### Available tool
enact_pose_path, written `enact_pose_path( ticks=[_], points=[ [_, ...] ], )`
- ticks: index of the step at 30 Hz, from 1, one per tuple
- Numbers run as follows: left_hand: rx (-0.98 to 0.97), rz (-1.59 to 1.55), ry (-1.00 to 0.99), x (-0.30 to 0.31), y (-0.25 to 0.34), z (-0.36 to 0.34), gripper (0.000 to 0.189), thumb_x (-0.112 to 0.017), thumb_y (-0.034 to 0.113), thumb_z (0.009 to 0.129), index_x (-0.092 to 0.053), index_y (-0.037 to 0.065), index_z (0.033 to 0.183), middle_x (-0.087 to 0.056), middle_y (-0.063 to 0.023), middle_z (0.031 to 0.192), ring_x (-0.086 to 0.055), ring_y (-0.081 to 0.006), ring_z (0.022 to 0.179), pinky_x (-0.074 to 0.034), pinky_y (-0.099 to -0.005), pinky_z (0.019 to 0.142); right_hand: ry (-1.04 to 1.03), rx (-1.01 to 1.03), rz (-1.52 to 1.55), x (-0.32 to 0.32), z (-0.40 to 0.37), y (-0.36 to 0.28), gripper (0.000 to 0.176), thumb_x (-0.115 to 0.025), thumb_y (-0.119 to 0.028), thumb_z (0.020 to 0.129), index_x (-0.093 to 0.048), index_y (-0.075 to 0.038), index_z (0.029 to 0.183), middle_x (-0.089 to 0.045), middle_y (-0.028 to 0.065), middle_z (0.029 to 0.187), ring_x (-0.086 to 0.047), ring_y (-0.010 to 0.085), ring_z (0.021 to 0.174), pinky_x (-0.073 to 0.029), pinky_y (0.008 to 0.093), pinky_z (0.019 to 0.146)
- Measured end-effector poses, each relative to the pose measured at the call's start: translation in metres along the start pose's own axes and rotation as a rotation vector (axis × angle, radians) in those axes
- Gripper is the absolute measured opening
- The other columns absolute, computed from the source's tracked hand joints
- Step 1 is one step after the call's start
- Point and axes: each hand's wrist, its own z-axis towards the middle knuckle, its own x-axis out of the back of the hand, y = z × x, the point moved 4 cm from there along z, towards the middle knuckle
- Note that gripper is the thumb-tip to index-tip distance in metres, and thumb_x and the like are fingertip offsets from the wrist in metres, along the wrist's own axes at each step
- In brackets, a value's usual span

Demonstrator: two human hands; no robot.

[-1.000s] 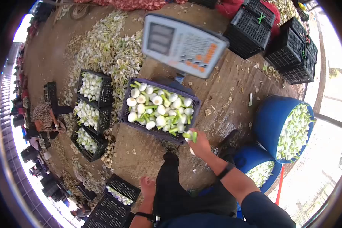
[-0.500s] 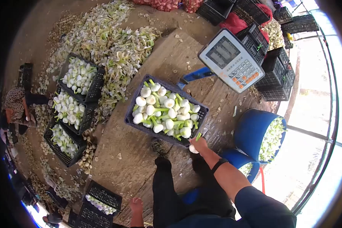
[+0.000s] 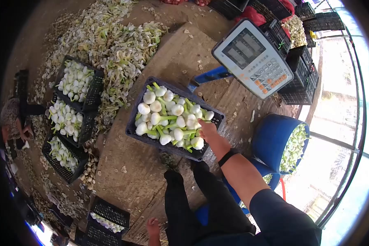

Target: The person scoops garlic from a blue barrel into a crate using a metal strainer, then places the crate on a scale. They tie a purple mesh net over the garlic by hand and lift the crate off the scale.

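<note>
A black plastic crate [image 3: 136, 134] full of white garlic bulbs [image 3: 177, 110] with short green stems stands before me on a scale. My right hand [image 3: 208, 130] reaches to the crate's right side, its fingers closed on a garlic bulb [image 3: 192, 121] lying among the others; the fingertips are partly hidden. Low in the view, my left hand [image 3: 153, 226] hangs away from the crate, holding nothing, with its fingers loosely bent and somewhat apart.
The scale's display [image 3: 253, 57] rises on a blue post behind the crate. Blue barrels [image 3: 268, 139] of stem cuttings stand right. Three filled crates [image 3: 95, 88] and a peel heap [image 3: 115, 53] lie left, near another person [image 3: 13, 117]. Black crates [image 3: 301, 76] are stacked at the upper right.
My right hand has moved from the crate's near right corner, where it held a garlic bulb, up onto the bulbs inside. My left hand has shifted slightly down and right.
</note>
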Motion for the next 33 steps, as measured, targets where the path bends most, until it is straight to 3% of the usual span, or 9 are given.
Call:
enact_pose_path(
  ticks=[3, 7, 9, 11, 14, 20, 23, 26, 33],
  points=[
    [-0.004, -0.033, 0.000, -0.007, 0.002, 0.003, 0.029, -0.060, 0.014, 0.090, -0.057, 0.002, 0.117, -0.064, -0.0101, 0.096, -0.068, -0.0206, 0.074, -0.054, -0.0314, 0.056, 0.034, 0.421, -0.218, 0.022, 0.003, 0.015, 0.028, -0.076, -0.028, 0.079, -0.063, -0.004, 0.088, -0.061, 0.0063, 0.067, -0.059, 0.0165, 0.056, -0.049, 0.0359, 0.050],
    [0.023, -0.084, -0.019, -0.028, 0.029, -0.002, 0.029, -0.062, 0.016, 0.088, -0.059, 0.004, 0.115, -0.064, -0.0078, 0.095, -0.067, -0.0186, 0.074, -0.053, -0.0309, 0.057, 0.058, 0.479, -0.253, 0.060, -0.036, 0.040, 0.020, -0.072, -0.022, 0.079, -0.063, -0.004, 0.075, -0.063, 0.0045, 0.062, -0.060, 0.0142, 0.053, -0.048, 0.0324, 0.052],
    [0.018, -0.100, -0.030, -0.040, 0.049, -0.006, 0.030, -0.064, 0.017, 0.086, -0.060, 0.004, 0.113, -0.065, -0.0067, 0.095, -0.066, -0.0174, 0.071, -0.052, -0.0302, 0.056, 0.053, 0.465, -0.403, 0.081, -0.032, 0.073, 0.028, -0.069, -0.031, 0.079, -0.064, -0.003, 0.081, -0.065, 0.0112, 0.068, -0.065, 0.0274, 0.066, -0.050, 0.0393, 0.064],
    [-0.002, -0.003, -0.040, -0.051, 0.064, -0.007, 0.029, -0.066, 0.018, 0.085, -0.061, 0.005, 0.111, -0.065, -0.0057, 0.090, -0.065, -0.0164, 0.070, -0.051, -0.0292, 0.057, 0.009, 0.408, -0.481, 0.101, -0.034, 0.102, 0.020, -0.068, -0.024, 0.081, -0.065, -0.004, 0.079, -0.065, 0.0051, 0.065, -0.064, 0.0159, 0.060, -0.050, 0.0341, 0.057],
    [-0.008, 0.019, -0.052, -0.057, 0.082, -0.017, 0.028, -0.066, 0.019, 0.085, -0.061, 0.003, 0.107, -0.064, -0.0057, 0.086, -0.064, -0.0149, 0.069, -0.050, -0.0279, 0.056, 0.030, 0.486, -0.581, 0.117, -0.066, 0.110, 0.023, -0.068, -0.027, 0.081, -0.066, -0.004, 0.085, -0.067, 0.0076, 0.071, -0.066, 0.0193, 0.067, -0.051, 0.0358, 0.063],
    [-0.158, -0.088, -0.148, -0.053, 0.038, 0.016, 0.025, -0.068, 0.017, 0.083, -0.062, 0.002, 0.103, -0.063, -0.0062, 0.086, -0.062, -0.0133, 0.067, -0.050, -0.0273, 0.057, 0.038, 0.738, -0.447, 0.053, -0.068, 0.026, 0.026, -0.066, -0.028, 0.083, -0.065, -0.005, 0.096, -0.068, 0.0135, 0.083, -0.067, 0.0312, 0.081, -0.051, 0.0407, 0.071],
    [0.032, -0.252, -0.113, -0.048, 0.024, 0.014, 0.026, -0.068, 0.016, 0.083, -0.062, 0.002, 0.104, -0.064, -0.0063, 0.087, -0.062, -0.0136, 0.068, -0.051, -0.0278, 0.057, 0.125, 0.969, -0.505, 0.012, -0.051, -0.014, 0.033, -0.072, -0.026, 0.080, -0.063, -0.005, 0.103, -0.064, 0.0136, 0.091, -0.065, 0.0325, 0.085, -0.051, 0.0423, 0.074],
    [0.010, -0.094, -0.022, -0.041, 0.018, 0.006, 0.027, -0.067, 0.014, 0.083, -0.062, 0.001, 0.106, -0.064, -0.0073, 0.089, -0.063, -0.0147, 0.070, -0.052, -0.0285, 0.058, 0.188, 1.000, -0.698, -0.016, -0.043, -0.031, 0.037, -0.074, -0.023, 0.078, -0.061, -0.006, 0.108, -0.060, 0.0150, 0.106, -0.062, 0.0343, 0.095, -0.049, 0.0435, 0.078],
    [0.056, 0.005, -0.025, -0.047, 0.016, -0.003, 0.032, -0.062, 0.013, 0.089, -0.056, -0.003, 0.116, -0.063, -0.0111, 0.098, -0.068, -0.0200, 0.080, -0.056, -0.0313, 0.065, 0.109, 0.849, -0.409, -0.023, -0.007, -0.019, 0.028, -0.071, -0.010, 0.078, -0.059, -0.005, 0.104, -0.057, 0.0129, 0.098, -0.061, 0.0299, 0.086, -0.049, 0.0417, 0.075]
  ],
)
